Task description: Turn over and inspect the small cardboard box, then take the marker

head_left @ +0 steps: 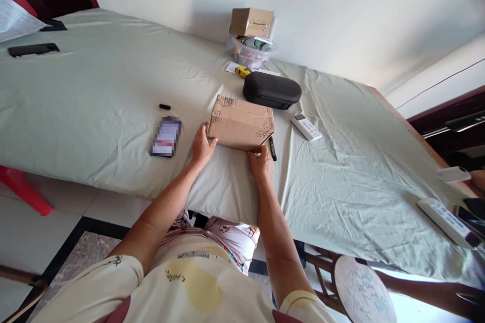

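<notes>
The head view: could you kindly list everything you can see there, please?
Sheet: 1, pale green, spread across the surface
Box: 1, brown, between the hands
Small box: 1, brown, on the tub
Tub: 1, clear, by the wall
Tape measure: 1, yellow, beside the tub
Case: 1, black, behind the box
Remote: 1, white, right of the case
Marker: 1, black, right of the box
Phone: 1, dark, left of the box
Left hand: 1, bare, on the box's left side
Right hand: 1, bare, on the box's near edge
</notes>
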{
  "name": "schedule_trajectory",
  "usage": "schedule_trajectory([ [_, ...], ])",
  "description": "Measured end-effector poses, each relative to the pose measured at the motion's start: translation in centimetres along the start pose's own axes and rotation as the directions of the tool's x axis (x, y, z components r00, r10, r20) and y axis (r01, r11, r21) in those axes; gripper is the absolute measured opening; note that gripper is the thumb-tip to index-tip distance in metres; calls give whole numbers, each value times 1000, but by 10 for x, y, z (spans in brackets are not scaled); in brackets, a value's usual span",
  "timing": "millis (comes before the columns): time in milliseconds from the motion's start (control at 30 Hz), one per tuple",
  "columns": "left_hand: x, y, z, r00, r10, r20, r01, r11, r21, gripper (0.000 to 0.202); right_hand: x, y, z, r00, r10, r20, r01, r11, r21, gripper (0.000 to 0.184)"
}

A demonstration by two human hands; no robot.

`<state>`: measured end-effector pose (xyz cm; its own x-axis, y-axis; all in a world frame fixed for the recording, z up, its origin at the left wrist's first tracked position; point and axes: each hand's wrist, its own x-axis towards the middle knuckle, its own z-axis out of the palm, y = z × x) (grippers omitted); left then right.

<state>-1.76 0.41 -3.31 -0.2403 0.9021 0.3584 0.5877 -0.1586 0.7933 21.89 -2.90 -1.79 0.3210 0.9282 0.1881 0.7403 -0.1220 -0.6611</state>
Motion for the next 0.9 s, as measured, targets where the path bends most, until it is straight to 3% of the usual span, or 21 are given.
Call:
schedule_trajectory([
  [100,-3,3,1,1000,-3,22,2,998,62,61,0,-1,2,1000,11,-27,-10,1000,22,23],
  [267,-12,12,1,998,-2,68,-15,970,242,84,1,3,5,998,-1,-55,3,999,42,23],
  [367,-14,14,1,998,11,66,-28,965,260,86,1,6,8,998,-27,-65,30,998,50,28],
  [533,-8,12,-3,995,-1,98,-26,962,271,68,2,11,11,997,-39,-71,44,996,81,39],
  [733,-8,11,-4,993,14,120,-45,965,259,45,1,12,11,997,-33,-71,37,998,47,30],
  [800,-11,15,-1,994,7,107,-34,966,257,58,-2,8,13,996,-27,-83,30,999,29,34],
  [900,-17,26,3,999,-17,47,4,962,272,96,-7,-3,20,992,25,-121,-28,999,-19,61],
])
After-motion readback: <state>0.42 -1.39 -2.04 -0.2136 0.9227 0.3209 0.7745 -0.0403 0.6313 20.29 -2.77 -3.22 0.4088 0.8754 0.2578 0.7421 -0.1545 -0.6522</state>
